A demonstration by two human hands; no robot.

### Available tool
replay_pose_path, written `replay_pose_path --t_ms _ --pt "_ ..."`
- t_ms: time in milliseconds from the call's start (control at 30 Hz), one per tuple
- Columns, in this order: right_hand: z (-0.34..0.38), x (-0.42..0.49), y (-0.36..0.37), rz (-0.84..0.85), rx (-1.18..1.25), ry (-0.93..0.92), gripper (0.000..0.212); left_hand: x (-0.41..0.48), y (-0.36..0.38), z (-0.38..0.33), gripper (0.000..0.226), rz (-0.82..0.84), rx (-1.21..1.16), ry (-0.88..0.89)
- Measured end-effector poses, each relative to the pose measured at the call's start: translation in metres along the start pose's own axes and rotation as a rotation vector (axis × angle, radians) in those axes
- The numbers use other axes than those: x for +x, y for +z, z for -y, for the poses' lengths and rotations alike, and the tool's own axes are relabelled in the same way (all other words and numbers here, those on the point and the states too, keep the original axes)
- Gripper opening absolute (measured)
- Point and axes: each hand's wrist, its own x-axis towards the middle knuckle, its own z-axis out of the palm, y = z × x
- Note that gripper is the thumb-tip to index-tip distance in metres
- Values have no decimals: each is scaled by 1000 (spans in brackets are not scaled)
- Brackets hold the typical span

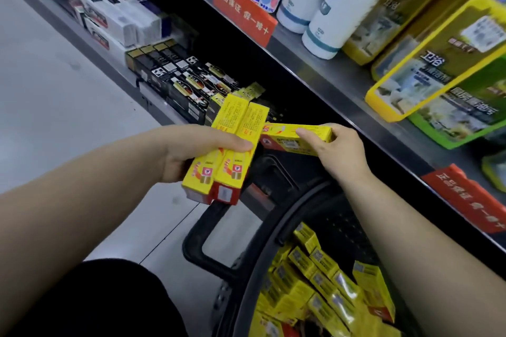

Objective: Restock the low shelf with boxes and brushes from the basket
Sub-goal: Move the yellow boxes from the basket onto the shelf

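Shop aisle, low shelf | left hand grasps two yellow boxes | right hand pinches one yellow box | both near basket

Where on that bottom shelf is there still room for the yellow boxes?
The dark stretch right of the black boxes, under the upper shelf, looks bare. Leftward it is crowded: black and white boxes sit packed side by side.
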Motion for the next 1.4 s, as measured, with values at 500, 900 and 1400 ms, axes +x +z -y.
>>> replay_pose_path --t_ms 500,900,1400 --pt "-78 -46 -49 -45 58 -76 23 28 95 0 15 2 99 72" --pt "-73 -19 -32 154 172 248 32 58 57 -6 29 -90 91 -40" --pt "-93 51 87 623 -471 91 38 101 -9 66 21 -260 -280 -44"
